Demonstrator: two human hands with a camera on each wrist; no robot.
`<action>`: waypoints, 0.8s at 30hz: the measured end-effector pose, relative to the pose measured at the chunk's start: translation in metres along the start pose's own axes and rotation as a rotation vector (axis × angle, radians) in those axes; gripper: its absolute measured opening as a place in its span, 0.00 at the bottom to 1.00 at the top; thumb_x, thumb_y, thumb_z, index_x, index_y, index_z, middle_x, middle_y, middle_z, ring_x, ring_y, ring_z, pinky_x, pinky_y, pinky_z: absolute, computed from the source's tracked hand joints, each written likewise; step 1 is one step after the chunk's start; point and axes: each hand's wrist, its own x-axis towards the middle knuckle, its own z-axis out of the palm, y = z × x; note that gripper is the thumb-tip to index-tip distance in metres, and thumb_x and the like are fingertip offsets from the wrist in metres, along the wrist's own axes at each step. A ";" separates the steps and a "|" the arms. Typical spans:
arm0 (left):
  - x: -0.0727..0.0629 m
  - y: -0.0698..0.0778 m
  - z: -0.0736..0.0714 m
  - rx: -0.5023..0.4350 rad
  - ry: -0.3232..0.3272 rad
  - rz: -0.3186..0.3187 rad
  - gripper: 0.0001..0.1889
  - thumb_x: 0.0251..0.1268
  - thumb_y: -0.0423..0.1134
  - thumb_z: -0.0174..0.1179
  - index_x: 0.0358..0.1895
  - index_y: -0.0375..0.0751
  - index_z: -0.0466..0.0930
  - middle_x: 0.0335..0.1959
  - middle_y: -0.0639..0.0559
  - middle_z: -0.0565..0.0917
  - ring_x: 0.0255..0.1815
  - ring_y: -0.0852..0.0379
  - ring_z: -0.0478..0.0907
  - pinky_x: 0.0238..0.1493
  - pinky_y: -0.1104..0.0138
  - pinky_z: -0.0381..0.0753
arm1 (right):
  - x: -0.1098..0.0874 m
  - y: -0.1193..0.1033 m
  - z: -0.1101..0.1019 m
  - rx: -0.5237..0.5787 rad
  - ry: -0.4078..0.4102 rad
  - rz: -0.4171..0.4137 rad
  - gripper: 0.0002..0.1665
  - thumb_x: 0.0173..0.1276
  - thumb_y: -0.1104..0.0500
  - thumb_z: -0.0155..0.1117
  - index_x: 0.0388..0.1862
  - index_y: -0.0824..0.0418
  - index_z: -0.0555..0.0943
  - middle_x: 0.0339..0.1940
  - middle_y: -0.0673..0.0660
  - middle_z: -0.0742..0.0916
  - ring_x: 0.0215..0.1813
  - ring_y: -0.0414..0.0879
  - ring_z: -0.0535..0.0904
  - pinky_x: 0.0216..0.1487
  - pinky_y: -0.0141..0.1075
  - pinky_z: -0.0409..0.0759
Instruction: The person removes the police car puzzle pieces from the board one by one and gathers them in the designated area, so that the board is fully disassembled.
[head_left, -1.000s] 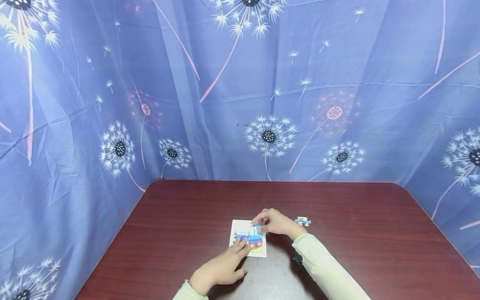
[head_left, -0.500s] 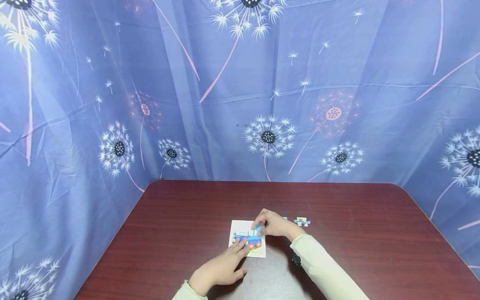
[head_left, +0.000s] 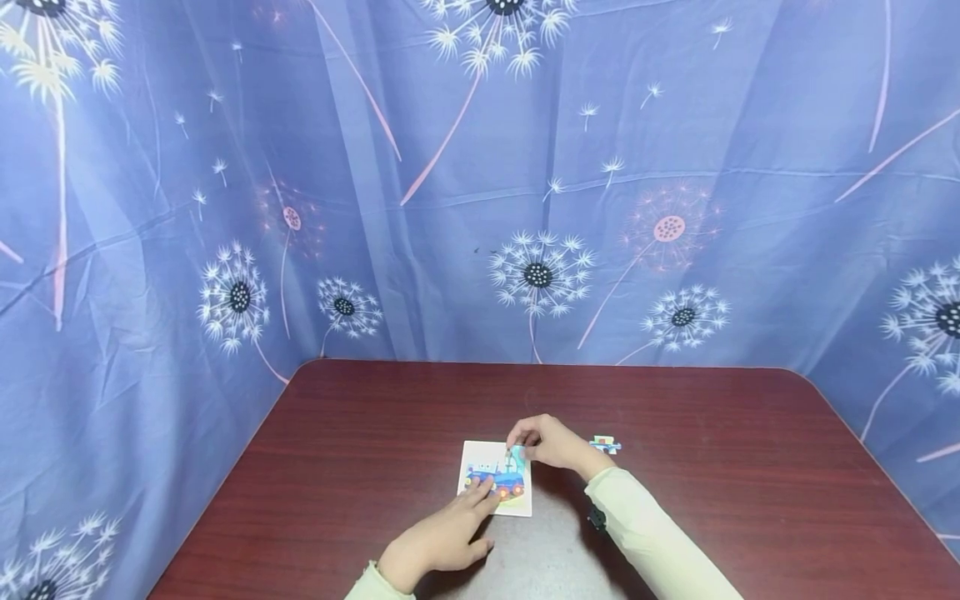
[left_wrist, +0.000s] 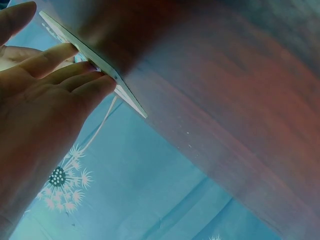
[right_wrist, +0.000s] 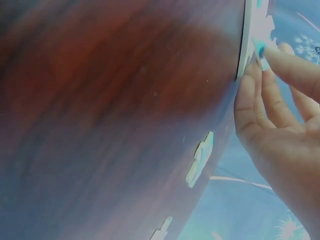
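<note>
A white-bordered jigsaw board [head_left: 480,451] with a blue vehicle picture lies on the table. My left hand [head_left: 444,532] rests its extended fingertips on the near left of the board; in the left wrist view those fingers [left_wrist: 92,82] reach over its edge. At the board's upper right corner, my right hand [head_left: 553,443] pinches a light blue puzzle piece [head_left: 518,454] between thumb and fingers. From the right wrist view, the piece [right_wrist: 260,54] is tilted against the board's surface. Fingers partly cover it, so I cannot tell how it sits against its neighbours.
A loose puzzle piece [head_left: 605,444] lies right of the right wrist. The right wrist view has two loose pieces on the table, one nearer the board [right_wrist: 201,159] and one at the lower frame edge [right_wrist: 161,232]. A blue dandelion-print curtain [head_left: 450,250] hangs behind the dark red table [head_left: 360,433].
My right hand has shifted slightly and turned the pinched puzzle piece at the board's upper right corner. The left hand stays on the board.
</note>
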 end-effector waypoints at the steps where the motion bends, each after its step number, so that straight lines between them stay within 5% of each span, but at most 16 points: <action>1: 0.000 0.000 0.000 0.000 -0.001 0.001 0.32 0.65 0.44 0.58 0.70 0.35 0.64 0.73 0.36 0.59 0.73 0.41 0.56 0.70 0.52 0.61 | 0.001 0.001 0.000 0.012 0.006 0.006 0.12 0.60 0.77 0.62 0.39 0.64 0.82 0.34 0.57 0.85 0.37 0.47 0.80 0.39 0.33 0.80; 12: -0.001 0.002 -0.001 0.002 0.001 0.001 0.31 0.65 0.43 0.58 0.70 0.34 0.64 0.73 0.36 0.59 0.73 0.41 0.56 0.70 0.52 0.61 | -0.002 -0.003 0.000 0.040 -0.001 0.014 0.13 0.60 0.76 0.62 0.42 0.66 0.83 0.35 0.57 0.86 0.38 0.47 0.81 0.41 0.34 0.81; 18: -0.001 0.002 -0.002 -0.003 -0.002 0.001 0.31 0.65 0.43 0.58 0.70 0.34 0.64 0.73 0.35 0.59 0.73 0.41 0.56 0.69 0.52 0.61 | -0.004 -0.001 -0.002 0.104 -0.003 0.033 0.13 0.61 0.76 0.61 0.44 0.67 0.82 0.35 0.60 0.86 0.34 0.49 0.81 0.29 0.33 0.79; 24: -0.001 0.003 -0.002 -0.005 -0.003 0.005 0.32 0.66 0.43 0.57 0.70 0.33 0.64 0.73 0.35 0.59 0.73 0.40 0.56 0.70 0.52 0.61 | -0.009 0.003 -0.012 0.182 0.035 0.035 0.11 0.62 0.75 0.59 0.44 0.71 0.81 0.35 0.67 0.85 0.32 0.57 0.80 0.25 0.43 0.80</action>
